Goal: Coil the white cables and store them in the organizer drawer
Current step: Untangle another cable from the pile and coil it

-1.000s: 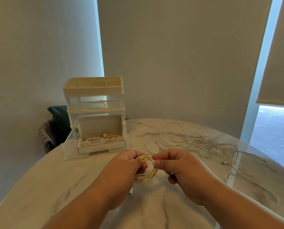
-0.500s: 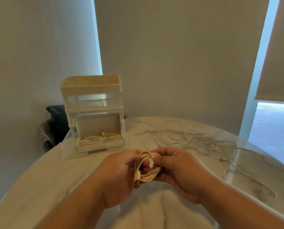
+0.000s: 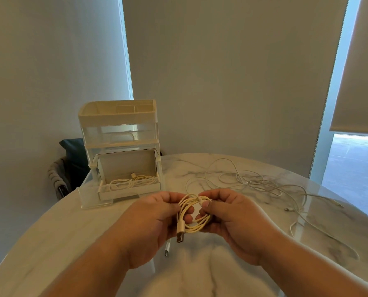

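Both hands grip one coiled cable — USB plug dangling.

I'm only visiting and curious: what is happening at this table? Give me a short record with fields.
hands: left hand and right hand both grip a coiled cable
plug: a USB plug hangs from that coil
drawer: bottom drawer of the organizer is pulled open, with a stored cable inside
table: loose cables lie uncoiled on the marble table
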The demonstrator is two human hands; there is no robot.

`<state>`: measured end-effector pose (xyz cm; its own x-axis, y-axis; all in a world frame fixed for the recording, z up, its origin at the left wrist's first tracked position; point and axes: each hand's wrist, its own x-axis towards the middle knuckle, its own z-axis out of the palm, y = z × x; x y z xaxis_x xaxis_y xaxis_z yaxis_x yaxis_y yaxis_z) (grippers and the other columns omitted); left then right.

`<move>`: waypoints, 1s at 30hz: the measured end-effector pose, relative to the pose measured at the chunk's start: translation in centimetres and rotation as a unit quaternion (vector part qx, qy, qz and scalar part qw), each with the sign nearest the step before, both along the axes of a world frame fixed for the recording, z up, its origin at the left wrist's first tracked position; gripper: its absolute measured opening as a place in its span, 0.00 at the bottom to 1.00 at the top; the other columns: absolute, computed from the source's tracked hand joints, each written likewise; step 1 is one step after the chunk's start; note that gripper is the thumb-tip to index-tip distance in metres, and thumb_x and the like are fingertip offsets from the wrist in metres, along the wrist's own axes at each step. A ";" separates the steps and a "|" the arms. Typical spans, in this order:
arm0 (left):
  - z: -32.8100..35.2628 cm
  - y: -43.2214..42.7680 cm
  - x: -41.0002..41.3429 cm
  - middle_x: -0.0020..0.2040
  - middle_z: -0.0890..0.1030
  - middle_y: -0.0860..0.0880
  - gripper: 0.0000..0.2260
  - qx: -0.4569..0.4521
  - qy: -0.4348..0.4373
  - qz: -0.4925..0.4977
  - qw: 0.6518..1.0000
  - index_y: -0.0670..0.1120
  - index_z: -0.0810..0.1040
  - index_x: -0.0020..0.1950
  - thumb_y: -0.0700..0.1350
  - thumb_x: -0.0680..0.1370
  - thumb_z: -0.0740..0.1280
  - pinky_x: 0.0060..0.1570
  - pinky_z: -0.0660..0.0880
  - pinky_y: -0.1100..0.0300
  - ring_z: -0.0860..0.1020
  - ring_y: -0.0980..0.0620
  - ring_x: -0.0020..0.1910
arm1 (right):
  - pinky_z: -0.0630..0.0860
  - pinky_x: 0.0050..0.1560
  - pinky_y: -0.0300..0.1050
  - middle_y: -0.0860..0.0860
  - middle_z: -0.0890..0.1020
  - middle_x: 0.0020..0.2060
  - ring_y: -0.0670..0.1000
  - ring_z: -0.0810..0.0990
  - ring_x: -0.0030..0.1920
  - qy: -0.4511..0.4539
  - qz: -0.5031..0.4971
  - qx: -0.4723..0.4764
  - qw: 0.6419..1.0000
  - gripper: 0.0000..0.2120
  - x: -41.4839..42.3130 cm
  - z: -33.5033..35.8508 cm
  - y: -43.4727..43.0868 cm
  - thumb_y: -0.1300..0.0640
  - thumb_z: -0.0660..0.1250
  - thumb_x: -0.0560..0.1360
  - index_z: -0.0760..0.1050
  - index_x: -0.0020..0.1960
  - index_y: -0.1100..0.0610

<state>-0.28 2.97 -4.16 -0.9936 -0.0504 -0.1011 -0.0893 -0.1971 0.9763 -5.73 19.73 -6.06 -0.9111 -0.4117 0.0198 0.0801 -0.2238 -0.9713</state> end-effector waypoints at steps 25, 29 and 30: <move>-1.5 1.8 0.1 0.37 0.81 0.46 0.14 -0.209 0.127 0.074 0.967 0.58 0.76 0.48 0.38 0.82 0.61 0.34 0.74 0.57 0.77 0.52 0.34 | 0.69 0.26 0.42 0.59 0.80 0.39 0.55 0.77 0.36 0.061 -0.017 0.044 0.997 0.06 -0.2 -0.9 -0.5 0.69 0.67 0.77 0.75 0.52 0.62; -1.4 1.8 0.1 0.39 0.81 0.42 0.16 -0.185 0.118 0.060 0.974 0.51 0.83 0.44 0.35 0.81 0.60 0.39 0.75 0.52 0.77 0.52 0.34 | 0.67 0.25 0.42 0.61 0.80 0.39 0.54 0.77 0.34 -0.005 0.057 0.031 0.998 0.06 -0.5 -0.5 0.0 0.71 0.65 0.77 0.72 0.47 0.61; -1.4 1.9 0.0 0.38 0.82 0.43 0.17 -0.164 0.110 0.057 0.979 0.49 0.84 0.43 0.34 0.81 0.59 0.40 0.75 0.51 0.77 0.52 0.33 | 0.68 0.27 0.43 0.63 0.79 0.40 0.55 0.76 0.34 -0.017 0.072 0.019 0.997 0.07 -0.5 -0.4 0.0 0.72 0.63 0.76 0.71 0.46 0.61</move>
<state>-0.26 4.83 -5.55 -0.9757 -0.1560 0.1538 0.1335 0.1331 0.9821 -6.23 19.77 -6.47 -0.8425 -0.5380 -0.0282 0.1412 -0.1699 -0.9753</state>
